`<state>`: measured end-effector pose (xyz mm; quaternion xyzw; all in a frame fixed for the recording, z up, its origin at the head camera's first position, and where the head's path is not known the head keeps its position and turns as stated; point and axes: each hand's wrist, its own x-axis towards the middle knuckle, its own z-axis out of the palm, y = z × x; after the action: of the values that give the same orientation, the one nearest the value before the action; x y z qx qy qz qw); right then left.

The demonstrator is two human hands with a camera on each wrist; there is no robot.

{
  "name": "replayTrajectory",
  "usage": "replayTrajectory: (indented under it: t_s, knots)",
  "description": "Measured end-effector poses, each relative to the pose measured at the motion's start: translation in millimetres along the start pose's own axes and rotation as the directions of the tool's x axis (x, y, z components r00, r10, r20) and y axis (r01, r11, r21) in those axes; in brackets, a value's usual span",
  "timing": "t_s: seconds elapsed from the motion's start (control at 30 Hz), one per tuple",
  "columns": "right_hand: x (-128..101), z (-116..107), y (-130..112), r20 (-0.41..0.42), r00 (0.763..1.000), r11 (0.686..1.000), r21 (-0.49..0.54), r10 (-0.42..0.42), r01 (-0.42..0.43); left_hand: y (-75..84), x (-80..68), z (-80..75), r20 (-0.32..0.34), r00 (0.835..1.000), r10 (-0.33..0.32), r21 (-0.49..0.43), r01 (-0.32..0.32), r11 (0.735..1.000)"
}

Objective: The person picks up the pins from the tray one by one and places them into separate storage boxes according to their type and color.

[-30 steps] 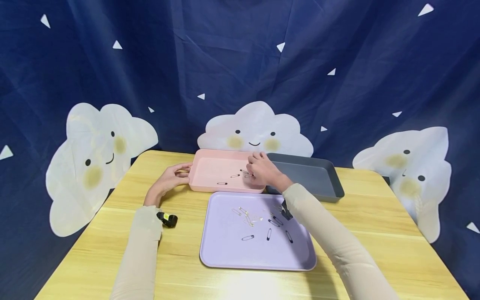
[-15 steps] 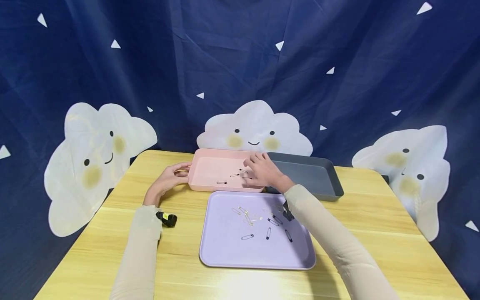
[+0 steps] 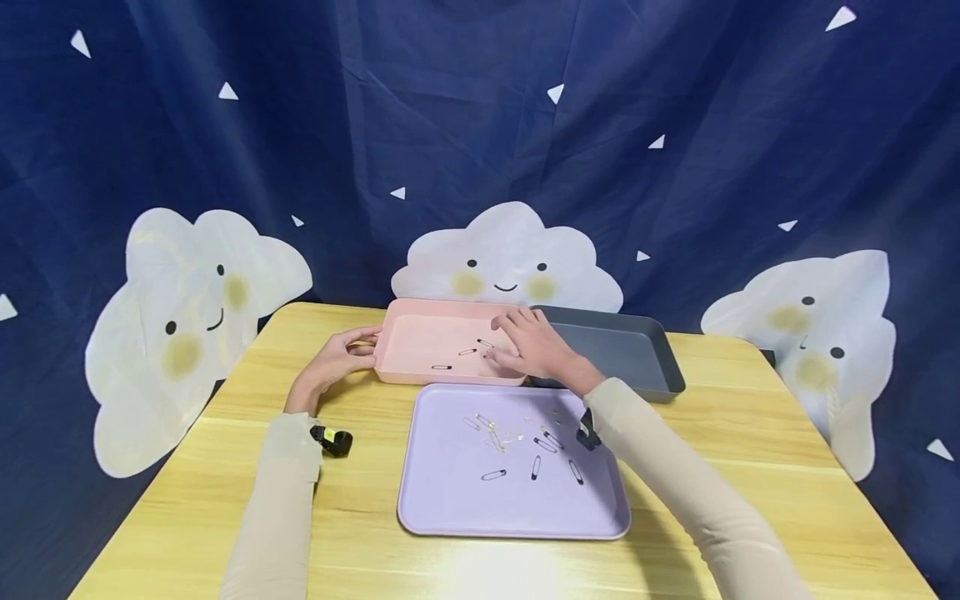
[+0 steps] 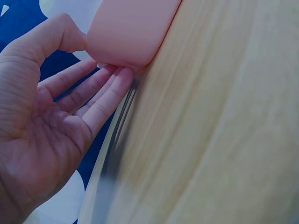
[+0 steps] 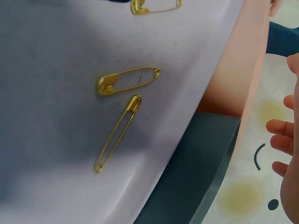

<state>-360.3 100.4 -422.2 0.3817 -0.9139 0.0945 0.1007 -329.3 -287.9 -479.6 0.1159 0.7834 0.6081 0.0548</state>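
My left hand [image 3: 335,360] holds the left end of a pink tray [image 3: 420,329]; in the left wrist view its thumb and fingertips touch the tray's end wall and lower edge. Over the right end of that tray is my right hand [image 3: 538,343], fingers loosely spread, with nothing seen in it. Several black safety pins [image 3: 442,367] lie in the pink tray, some partly hidden by the right hand. A lilac tray [image 3: 450,508] in front carries several gold safety pins [image 5: 115,133] and several black safety pins [image 3: 493,476].
A dark grey tray [image 3: 626,358] stands right of the pink one, partly behind my right hand. All three trays sit close together on a wooden table [image 3: 352,517]. A blue curtain [image 3: 480,108] with cloud faces hangs behind the table.
My right hand's fingers have opened from a bunched pose over the pink tray, and the hand has drawn slightly right. The left hand stays at the tray's end.
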Motion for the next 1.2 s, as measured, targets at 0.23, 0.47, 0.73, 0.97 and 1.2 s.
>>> replayTrajectory:
  t_s: [0.23, 0.47, 0.73, 0.97, 1.2]
  knots:
    - [-19, -13, 1, -0.074, 0.997, 0.999, 0.016, -0.038, 0.039, 0.7, -1.1, -0.7, 0.004, 1.000, -0.006, 0.010, 0.006, 1.000]
    - [-39, -22, 1, -0.081, 0.994, 0.997, 0.036, -0.067, 0.070, 2.4, -3.0, -2.9, -0.003, 1.000, -0.006, 0.018, 0.006, 1.000]
    - [-70, -23, -5, -0.046, 0.993, 0.992, 0.060, -0.110, 0.113, 1.9, -2.2, 0.7, 0.008, 1.000, 0.002, 0.012, -0.002, 1.000]
    - [-96, -19, -12, -0.018, 0.985, 0.985, 0.020, -0.171, 0.172, 0.4, -1.0, 0.6, 0.005, 1.000, -0.009, 0.003, 0.009, 1.000]
    - [-118, -16, -14, 0.028, 0.975, 0.976, -0.012, -0.218, 0.219, 0.7, -1.9, 0.0, 0.008, 1.000, -0.012, 0.004, 0.012, 1.000]
